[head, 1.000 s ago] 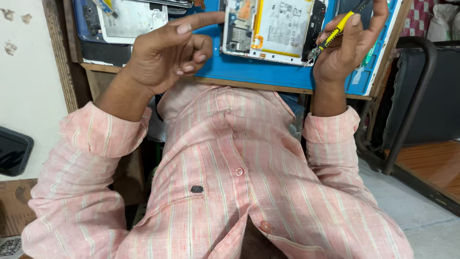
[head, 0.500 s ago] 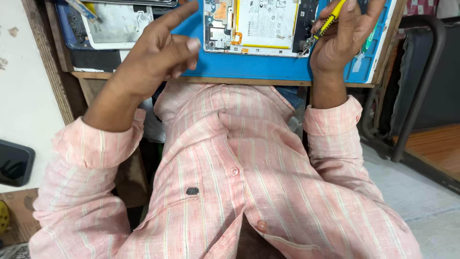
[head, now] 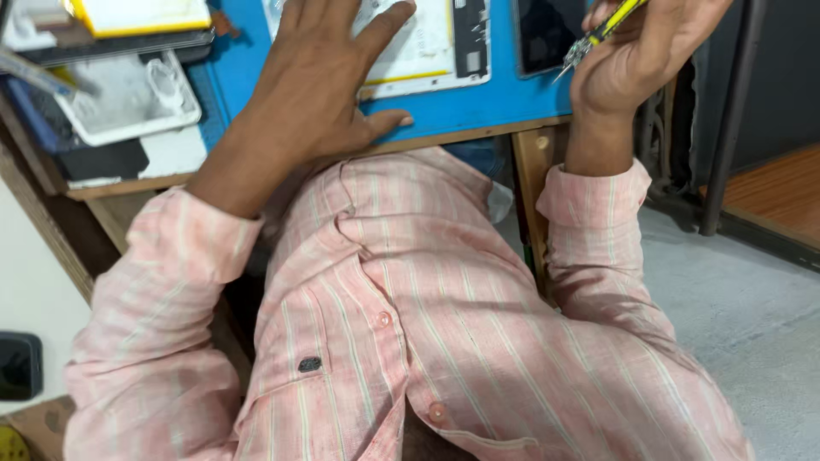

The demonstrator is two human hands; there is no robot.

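My left hand point(head: 320, 81) lies flat, fingers spread, on an opened tablet point(head: 440, 47) with a white inside that rests on a blue work mat point(head: 461, 107). My thumb touches the mat near its front edge. My right hand point(head: 641, 55) is closed around a yellow-and-black screwdriver point(head: 602, 32), its metal tip pointing down-left just above the mat's right end, next to a dark panel point(head: 547, 34). I wear a pink striped shirt point(head: 410, 324).
A white plastic tray point(head: 128, 98) and stacked device parts, one yellow-edged point(head: 137, 15), sit at the left of the wooden desk point(head: 111, 189). A dark metal frame point(head: 726, 119) stands at the right over grey floor point(head: 752, 307). A black object point(head: 19, 365) lies at lower left.
My left hand went from a raised pointing finger to lying flat on the opened tablet. The view drew closer to the desk. My right hand kept its grip on the screwdriver.
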